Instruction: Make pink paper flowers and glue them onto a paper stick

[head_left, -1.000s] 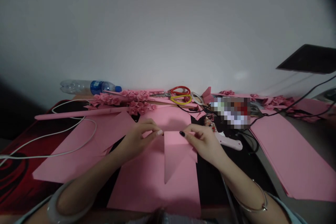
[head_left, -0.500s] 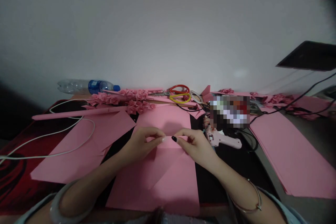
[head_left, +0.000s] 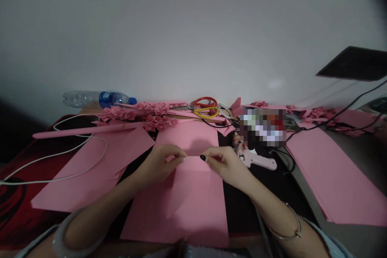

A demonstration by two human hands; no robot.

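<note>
A piece of pink paper [head_left: 193,181] with a crease across its upper part is held up between my two hands. My left hand [head_left: 160,166] pinches its upper left edge between thumb and fingers. At the upper right edge, my right hand [head_left: 225,165] grips it the same way, its dark-nailed thumb in front. Beneath lies a larger pink sheet [head_left: 211,225], flat on the dark mat. To the right of my right hand rests a pale pink glue gun [head_left: 256,159].
Pink paper flowers [head_left: 157,115], red-and-yellow-handled scissors [head_left: 205,107] and a plastic bottle [head_left: 99,99] lie along the wall. More pink sheets are at the left [head_left: 87,173] and a stack of pink paper [head_left: 335,177] at the right. A white cable [head_left: 60,179] crosses the left side.
My hands have moved slightly apart along the paper's top edge, and more of the edge shows between them. The held paper has turned a little. Both hands keep their pinch.
</note>
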